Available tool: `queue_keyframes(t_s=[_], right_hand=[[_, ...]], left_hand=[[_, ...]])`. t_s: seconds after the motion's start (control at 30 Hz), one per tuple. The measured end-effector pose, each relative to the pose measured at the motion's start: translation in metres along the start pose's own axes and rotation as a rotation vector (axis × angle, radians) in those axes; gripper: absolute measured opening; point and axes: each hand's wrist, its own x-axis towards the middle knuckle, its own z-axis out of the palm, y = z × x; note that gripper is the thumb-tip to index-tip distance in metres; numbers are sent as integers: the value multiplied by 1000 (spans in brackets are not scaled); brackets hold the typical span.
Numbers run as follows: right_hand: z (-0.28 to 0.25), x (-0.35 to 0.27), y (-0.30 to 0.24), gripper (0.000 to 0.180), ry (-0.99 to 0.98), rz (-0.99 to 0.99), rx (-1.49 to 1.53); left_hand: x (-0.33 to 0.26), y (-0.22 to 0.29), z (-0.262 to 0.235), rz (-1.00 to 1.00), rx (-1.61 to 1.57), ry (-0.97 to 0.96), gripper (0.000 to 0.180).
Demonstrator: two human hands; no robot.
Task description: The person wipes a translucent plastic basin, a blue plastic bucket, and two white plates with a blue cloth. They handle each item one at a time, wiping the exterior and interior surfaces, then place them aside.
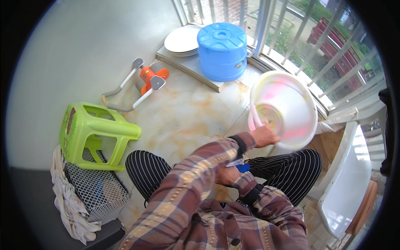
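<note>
Tipping the white plastic basin (291,104) up on its edge against the floor (183,116), the left hand (265,136) has its fingers closed over the near rim, which turns the pink-stained inside toward the person. The right hand (227,175) rests low by the lap beside a small blue thing (243,167); I cannot tell how its fingers stand, since the left sleeve covers them. Behind, a blue tub (222,51) hides part of the plate stack (182,41).
</note>
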Motion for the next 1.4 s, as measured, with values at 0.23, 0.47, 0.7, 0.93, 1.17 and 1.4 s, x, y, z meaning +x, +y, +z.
queue_keyframes(t_s=[0.23, 0.47, 0.7, 0.93, 1.17, 1.4], right_hand=[[-13, 0, -24, 62, 47, 36, -42], [-36, 31, -51, 44, -93, 257, 172], [-27, 52, -82, 55, -278, 205, 412], [-50, 60, -115, 48, 10, 407, 1003], [-110, 71, -174, 42, 87, 225, 1450], [-117, 125, -180, 46, -92, 4, 1684]], left_hand=[[-8, 38, -101, 111, -153, 369, 41], [-179, 190, -322, 439, -799, 916, 16], [-229, 316, -359, 132, -1043, 1446, 4], [-285, 350, -338, 372, -652, 1327, 6], [-326, 232, -298, -691, 63, 747, 86], [-356, 155, -272, -942, -296, 702, 83]])
